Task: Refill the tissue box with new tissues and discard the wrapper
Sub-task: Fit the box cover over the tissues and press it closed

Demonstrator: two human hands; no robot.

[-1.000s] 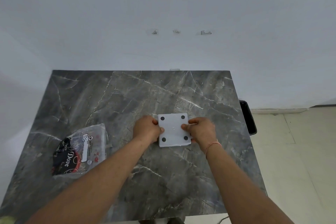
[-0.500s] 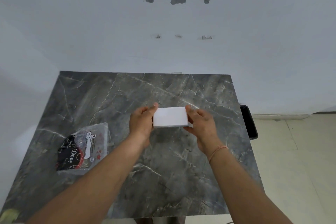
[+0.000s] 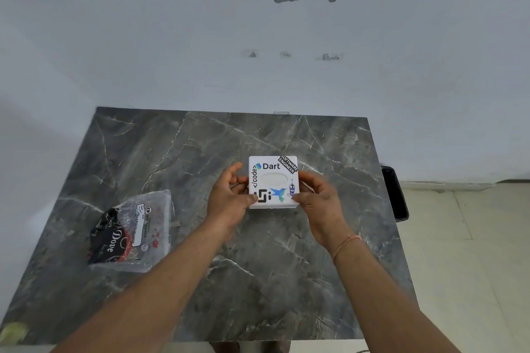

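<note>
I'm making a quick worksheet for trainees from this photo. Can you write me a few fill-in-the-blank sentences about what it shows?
1. The tissue box is held by ____ hands.
2. The largest word on the box's top is ____.
3. The plastic wrapper lies on the marble table to the box's ____.
4. The right hand's wrist wears a thin ____.

Missing words: both; Dart; left; bracelet

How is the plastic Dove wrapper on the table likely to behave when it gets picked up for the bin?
The Dove wrapper looks like thin, crinkled clear film, so it will probably flop and crumple in the grip. It lies nearly flat and looks emptied, so likely very light. Its glossy surface may slide on the marble table if pushed.
</note>
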